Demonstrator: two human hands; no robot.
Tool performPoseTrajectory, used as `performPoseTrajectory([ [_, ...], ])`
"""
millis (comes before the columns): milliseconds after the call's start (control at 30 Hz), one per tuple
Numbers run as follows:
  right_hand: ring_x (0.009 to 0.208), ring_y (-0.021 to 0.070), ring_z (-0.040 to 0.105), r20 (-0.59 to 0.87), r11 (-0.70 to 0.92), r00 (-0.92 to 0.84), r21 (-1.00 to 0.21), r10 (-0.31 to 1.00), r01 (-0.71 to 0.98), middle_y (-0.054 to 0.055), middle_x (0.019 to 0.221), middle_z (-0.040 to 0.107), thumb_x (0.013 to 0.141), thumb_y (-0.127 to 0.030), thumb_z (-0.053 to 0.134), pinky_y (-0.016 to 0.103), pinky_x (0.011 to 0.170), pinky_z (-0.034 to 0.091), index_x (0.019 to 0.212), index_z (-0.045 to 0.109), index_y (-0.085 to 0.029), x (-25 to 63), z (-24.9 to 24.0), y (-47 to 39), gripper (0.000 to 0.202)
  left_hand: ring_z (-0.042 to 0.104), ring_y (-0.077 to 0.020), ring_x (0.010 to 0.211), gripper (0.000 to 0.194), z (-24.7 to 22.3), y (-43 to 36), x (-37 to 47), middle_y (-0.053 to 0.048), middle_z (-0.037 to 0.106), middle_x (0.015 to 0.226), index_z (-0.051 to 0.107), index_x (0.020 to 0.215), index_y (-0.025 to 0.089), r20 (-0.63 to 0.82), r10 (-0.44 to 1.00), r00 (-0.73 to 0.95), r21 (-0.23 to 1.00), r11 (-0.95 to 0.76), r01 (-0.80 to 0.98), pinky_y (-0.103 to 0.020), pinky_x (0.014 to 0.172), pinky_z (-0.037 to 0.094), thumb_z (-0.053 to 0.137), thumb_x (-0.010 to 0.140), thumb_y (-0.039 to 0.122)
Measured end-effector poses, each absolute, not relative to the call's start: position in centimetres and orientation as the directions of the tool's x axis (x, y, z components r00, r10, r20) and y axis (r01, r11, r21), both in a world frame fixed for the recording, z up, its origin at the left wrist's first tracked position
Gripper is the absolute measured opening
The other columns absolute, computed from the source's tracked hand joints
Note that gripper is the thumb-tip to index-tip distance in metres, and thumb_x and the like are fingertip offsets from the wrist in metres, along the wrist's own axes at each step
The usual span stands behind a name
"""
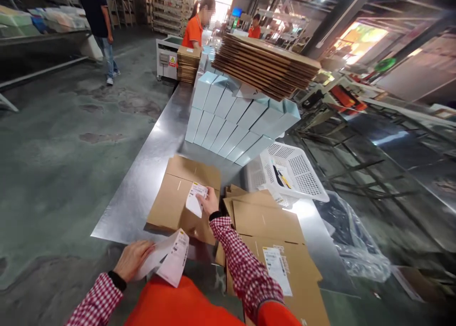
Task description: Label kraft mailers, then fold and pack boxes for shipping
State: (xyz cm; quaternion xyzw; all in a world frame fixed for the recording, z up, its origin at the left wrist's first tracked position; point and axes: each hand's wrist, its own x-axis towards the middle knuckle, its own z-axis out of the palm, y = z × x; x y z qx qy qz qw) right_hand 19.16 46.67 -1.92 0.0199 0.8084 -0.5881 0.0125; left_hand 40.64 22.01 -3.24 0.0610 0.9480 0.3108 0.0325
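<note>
Room: a large workshop with a worn, patchy floor [53,150], racks at the back and bright window openings; a person in a dark top [94,13] is on the floor to the left, and two people in orange are beyond the far part of the desk.
Desk: shiny metal [142,174], running away from the wearer; its smooth surface could let loose cardboard slide if an arm pushes it.
Pale boxes: two tiers [213,131] across the desk, topped by a tilted cardboard stack [263,62], which a knock from below could topple.
Right cardboard pile: flat, uneven sheets [249,217] by the near edge, partly overhanging it; a sleeve catching them could drag them off. A printed sheet [278,271] lies on top.
Left cardboard: a flat, creased piece [164,198] near the left near corner.
White basket: perforated [308,167], by the right edge, with a yellow-and-black tool [282,176] inside.
Left hand: closed on loose printed slips [174,257] just off the near edge; the hand [133,259] has them splayed, so a loose grip could drop or crease one.
Right hand: fingers close together [209,201] at the label's right side; whether they pinch or press, I cannot tell.
Label: white, printed [195,199], on the left cardboard; an uneven pull could skew or wrinkle it.
</note>
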Motion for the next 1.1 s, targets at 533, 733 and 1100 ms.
performPoseTrajectory([
  [533, 0.135, 0.0334, 0.028, -0.018, 0.879, -0.933, -0.344, -0.358, -0.331, 0.018, 0.147, 0.033, 0.084, -0.043, 0.056, 0.052, 0.111, 0.018, 0.140, 0.037, -0.015, 20.4, -5.2, 41.5, 0.066, 0.046, -0.0240, 0.129, 0.030, -8.3, 24.0, 36.7, -0.007, 0.057, 0.133, 0.071, 0.083, 0.020, -0.049, 0.121, -0.991, 0.659, 0.750, 0.058, -0.049, 0.107, 0.039, 0.040, 0.085, 0.019],
  [733, 0.141, 0.0317, 0.016, -0.084, 0.932, -0.990, -0.353, -0.113, -0.077, 0.018, 0.151, 0.026, 0.089, -0.040, 0.044, 0.049, 0.113, 0.010, 0.143, 0.033, -0.008, 21.7, -7.4, 44.9, 0.063, 0.053, -0.0248, 0.122, 0.033, -8.3, 23.0, 35.7, -0.010, 0.061, 0.127, 0.071, 0.088, 0.019, -0.069, 0.087, -0.994, 0.662, 0.749, 0.020, -0.046, 0.103, 0.043, 0.039, 0.085, 0.026],
  [1100, 0.118, 0.0309, 0.051, -0.168, 0.682, -0.889, -0.585, 0.427, 0.439, 0.025, 0.126, 0.054, 0.078, -0.021, 0.047, 0.039, 0.099, 0.040, 0.122, 0.052, -0.002, 25.3, -6.8, 49.5, 0.049, 0.053, -0.0337, 0.120, 0.049, -7.2, 21.0, 34.2, -0.020, 0.051, 0.134, 0.071, 0.077, 0.013, -0.063, -0.135, -0.989, 0.703, 0.697, -0.140, -0.050, 0.104, 0.039, 0.035, 0.079, 0.046],
])
